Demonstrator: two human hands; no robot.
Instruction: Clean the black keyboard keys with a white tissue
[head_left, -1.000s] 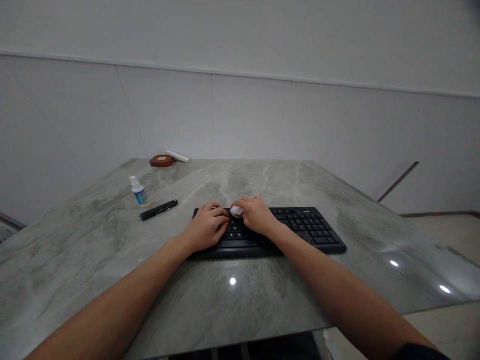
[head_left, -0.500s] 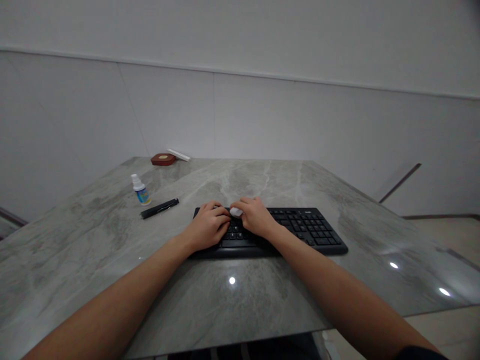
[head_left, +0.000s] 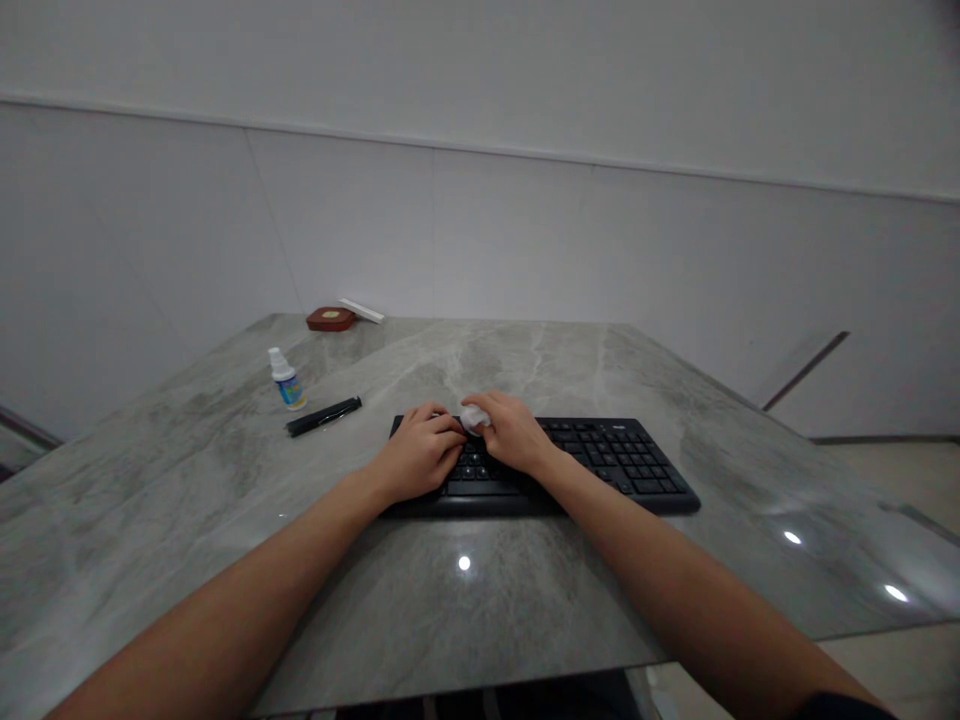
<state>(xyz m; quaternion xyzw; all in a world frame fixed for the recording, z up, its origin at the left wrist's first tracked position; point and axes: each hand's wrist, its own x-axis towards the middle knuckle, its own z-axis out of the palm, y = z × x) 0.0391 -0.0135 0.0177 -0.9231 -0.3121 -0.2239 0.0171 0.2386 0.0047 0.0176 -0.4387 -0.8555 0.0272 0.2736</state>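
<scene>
Head view: at the keyboard (head_left: 637, 455) our right fingers (head_left: 489, 401) pinch a seemingly light, soft wad (head_left: 473, 417), best held mid-bunch, our left fingers (head_left: 444, 423) loosely spread.

The left hand (head_left: 420, 452) hides keys toward the nine-o'clock end of the computer keyboard (head_left: 630, 458); the right hand (head_left: 514, 432) covers its middle and part of a white wad (head_left: 472, 416), material unclear. At nine o'clock, the bottle (head_left: 288, 385)'s label is illegibly small. The lower edge crops the dark sleeve (head_left: 840, 708) at four o'clock.
</scene>
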